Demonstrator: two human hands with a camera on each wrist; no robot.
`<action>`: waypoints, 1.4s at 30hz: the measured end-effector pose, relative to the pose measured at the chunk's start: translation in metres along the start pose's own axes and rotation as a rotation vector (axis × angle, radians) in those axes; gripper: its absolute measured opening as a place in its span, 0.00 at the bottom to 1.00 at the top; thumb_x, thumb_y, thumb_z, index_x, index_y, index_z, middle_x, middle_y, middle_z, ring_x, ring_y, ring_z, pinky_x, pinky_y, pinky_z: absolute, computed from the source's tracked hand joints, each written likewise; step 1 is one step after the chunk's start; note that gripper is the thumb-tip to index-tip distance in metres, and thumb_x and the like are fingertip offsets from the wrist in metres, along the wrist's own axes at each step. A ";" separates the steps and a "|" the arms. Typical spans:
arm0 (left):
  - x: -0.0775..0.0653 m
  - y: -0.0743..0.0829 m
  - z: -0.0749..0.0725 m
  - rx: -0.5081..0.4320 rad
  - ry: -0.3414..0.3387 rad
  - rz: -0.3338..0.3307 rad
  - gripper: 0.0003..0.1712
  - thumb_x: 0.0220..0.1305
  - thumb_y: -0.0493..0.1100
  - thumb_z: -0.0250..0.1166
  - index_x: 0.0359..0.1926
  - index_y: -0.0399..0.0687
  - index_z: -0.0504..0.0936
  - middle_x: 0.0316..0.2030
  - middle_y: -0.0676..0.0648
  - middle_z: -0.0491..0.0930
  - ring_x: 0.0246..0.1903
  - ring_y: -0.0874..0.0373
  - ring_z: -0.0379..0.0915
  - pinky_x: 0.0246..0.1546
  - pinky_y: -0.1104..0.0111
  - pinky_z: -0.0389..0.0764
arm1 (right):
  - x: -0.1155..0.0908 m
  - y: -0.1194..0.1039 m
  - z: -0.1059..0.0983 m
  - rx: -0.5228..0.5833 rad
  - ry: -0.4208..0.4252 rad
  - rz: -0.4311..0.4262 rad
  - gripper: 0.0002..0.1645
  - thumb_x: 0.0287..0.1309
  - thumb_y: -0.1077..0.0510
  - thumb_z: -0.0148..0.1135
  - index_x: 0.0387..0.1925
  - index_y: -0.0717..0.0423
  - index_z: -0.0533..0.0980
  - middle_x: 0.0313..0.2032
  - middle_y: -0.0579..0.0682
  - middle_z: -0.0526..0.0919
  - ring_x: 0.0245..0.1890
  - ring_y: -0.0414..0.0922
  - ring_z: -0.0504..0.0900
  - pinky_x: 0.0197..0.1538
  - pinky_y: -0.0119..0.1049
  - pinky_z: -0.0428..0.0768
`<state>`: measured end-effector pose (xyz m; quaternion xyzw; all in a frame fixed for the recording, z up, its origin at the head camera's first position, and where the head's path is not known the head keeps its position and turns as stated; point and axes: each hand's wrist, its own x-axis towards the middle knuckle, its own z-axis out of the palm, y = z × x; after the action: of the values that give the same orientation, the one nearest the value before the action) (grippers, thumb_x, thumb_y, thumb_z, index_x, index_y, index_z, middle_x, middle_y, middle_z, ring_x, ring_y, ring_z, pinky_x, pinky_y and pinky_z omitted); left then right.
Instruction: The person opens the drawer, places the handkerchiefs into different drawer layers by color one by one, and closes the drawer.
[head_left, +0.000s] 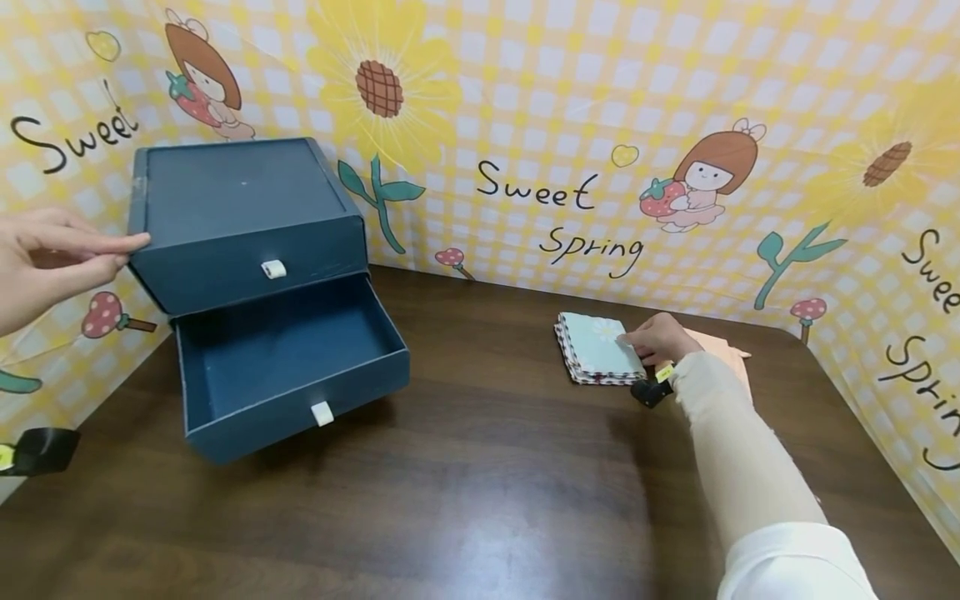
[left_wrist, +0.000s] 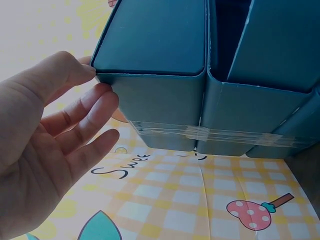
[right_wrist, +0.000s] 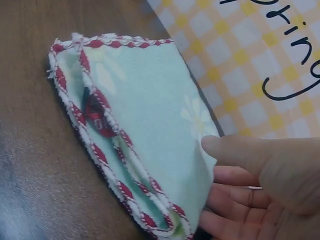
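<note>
Left hand (head_left: 56, 262) is pinching the upper left corner of a dark blue drawer box (head_left: 232, 204), lower drawer (head_left: 262, 423) is standing open, folded mint cloth (head_left: 596, 346) is lying on the brown counter (head_left: 480, 467), right hand (head_left: 663, 340) is gripping the cloth's right edge, peach item (head_left: 723, 357) is lying partly behind.

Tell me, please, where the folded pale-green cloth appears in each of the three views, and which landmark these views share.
Head: right of centre, the folded cloth lies on the table, touched by the right hand.
Left wrist: not in this picture.
Right wrist: the folded cloth fills the middle-left, with the right hand at its lower right.
Shared landmark: the yellow checked backdrop, visible in all three.
</note>
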<state>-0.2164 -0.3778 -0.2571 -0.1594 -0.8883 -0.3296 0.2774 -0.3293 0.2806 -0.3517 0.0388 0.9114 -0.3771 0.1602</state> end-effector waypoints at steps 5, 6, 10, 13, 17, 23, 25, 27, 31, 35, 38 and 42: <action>0.002 -0.019 0.000 0.038 -0.006 0.024 0.20 0.56 0.28 0.61 0.48 0.50 0.83 0.28 0.59 0.70 0.25 0.69 0.61 0.18 0.85 0.66 | 0.011 0.005 0.002 -0.029 -0.017 0.069 0.17 0.54 0.54 0.64 0.28 0.67 0.75 0.17 0.48 0.72 0.20 0.40 0.74 0.29 0.36 0.79; 0.002 -0.010 -0.001 0.019 -0.008 0.017 0.22 0.57 0.27 0.60 0.47 0.55 0.83 0.28 0.60 0.70 0.25 0.70 0.61 0.18 0.85 0.65 | 0.011 0.004 0.002 -0.045 -0.024 0.077 0.17 0.54 0.53 0.64 0.23 0.63 0.73 0.15 0.47 0.70 0.18 0.39 0.71 0.26 0.33 0.77; 0.000 0.042 0.000 -0.057 -0.009 -0.020 0.29 0.56 0.24 0.57 0.44 0.66 0.82 0.26 0.63 0.69 0.25 0.72 0.61 0.20 0.87 0.64 | 0.009 -0.003 0.003 -0.102 -0.070 0.078 0.22 0.53 0.53 0.64 0.13 0.56 0.66 0.11 0.45 0.61 0.14 0.39 0.62 0.21 0.31 0.68; 0.000 0.043 0.000 -0.062 -0.009 -0.014 0.29 0.57 0.24 0.57 0.43 0.68 0.81 0.26 0.63 0.69 0.25 0.73 0.61 0.21 0.88 0.64 | 0.008 -0.005 0.004 -0.100 -0.086 0.071 0.21 0.52 0.52 0.65 0.14 0.58 0.69 0.11 0.46 0.62 0.13 0.39 0.62 0.21 0.31 0.66; 0.000 0.040 -0.001 -0.048 -0.012 -0.016 0.28 0.57 0.24 0.57 0.44 0.66 0.82 0.26 0.63 0.70 0.25 0.72 0.61 0.20 0.87 0.64 | 0.010 -0.003 0.009 -0.062 -0.052 0.072 0.17 0.51 0.54 0.63 0.15 0.59 0.72 0.11 0.46 0.64 0.13 0.40 0.64 0.20 0.31 0.67; 0.000 0.032 -0.001 0.028 -0.007 0.003 0.23 0.58 0.27 0.58 0.48 0.59 0.82 0.27 0.63 0.69 0.25 0.71 0.60 0.19 0.86 0.64 | 0.006 -0.001 0.015 0.003 0.022 0.043 0.15 0.51 0.60 0.60 0.12 0.58 0.72 0.10 0.45 0.66 0.11 0.40 0.63 0.19 0.32 0.67; -0.001 0.032 -0.001 0.017 -0.015 -0.008 0.26 0.58 0.27 0.58 0.46 0.64 0.81 0.27 0.64 0.69 0.24 0.71 0.60 0.18 0.86 0.64 | 0.004 -0.002 0.016 -0.005 0.041 0.006 0.16 0.51 0.61 0.61 0.12 0.58 0.71 0.10 0.45 0.67 0.11 0.40 0.63 0.18 0.32 0.67; -0.002 0.035 -0.002 0.002 -0.021 -0.027 0.27 0.57 0.26 0.58 0.46 0.65 0.81 0.27 0.63 0.69 0.24 0.72 0.60 0.18 0.86 0.64 | 0.003 -0.004 0.017 -0.025 0.064 -0.033 0.17 0.50 0.61 0.61 0.11 0.58 0.70 0.09 0.44 0.66 0.10 0.39 0.62 0.18 0.32 0.66; -0.003 0.030 -0.001 -0.012 -0.008 -0.032 0.24 0.58 0.26 0.57 0.47 0.58 0.81 0.27 0.63 0.69 0.25 0.73 0.61 0.21 0.88 0.65 | 0.002 -0.006 0.016 -0.052 0.101 -0.083 0.21 0.51 0.61 0.60 0.07 0.53 0.65 0.07 0.42 0.61 0.10 0.38 0.59 0.19 0.31 0.65; -0.003 0.020 0.001 -0.017 0.005 -0.012 0.19 0.59 0.27 0.57 0.49 0.45 0.81 0.28 0.63 0.70 0.26 0.72 0.62 0.22 0.88 0.66 | 0.000 -0.009 0.015 -0.051 0.102 -0.125 0.25 0.53 0.62 0.58 0.05 0.52 0.60 0.07 0.43 0.56 0.10 0.39 0.53 0.18 0.32 0.61; -0.003 0.019 0.003 -0.023 0.007 0.006 0.19 0.60 0.26 0.56 0.49 0.45 0.80 0.28 0.63 0.70 0.25 0.72 0.62 0.22 0.88 0.65 | -0.004 -0.013 0.015 -0.063 0.130 -0.171 0.28 0.53 0.63 0.57 0.05 0.52 0.56 0.08 0.43 0.51 0.10 0.40 0.48 0.18 0.33 0.57; -0.003 0.030 0.003 -0.052 0.011 0.013 0.23 0.59 0.25 0.55 0.50 0.52 0.81 0.28 0.63 0.69 0.26 0.72 0.60 0.20 0.87 0.63 | -0.009 -0.020 0.014 -0.070 0.186 -0.220 0.28 0.53 0.63 0.57 0.06 0.52 0.53 0.10 0.43 0.48 0.13 0.40 0.45 0.20 0.33 0.54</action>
<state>-0.2012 -0.3544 -0.2460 -0.1705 -0.8767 -0.3518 0.2804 -0.3207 0.2567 -0.3444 -0.0320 0.9337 -0.3550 0.0338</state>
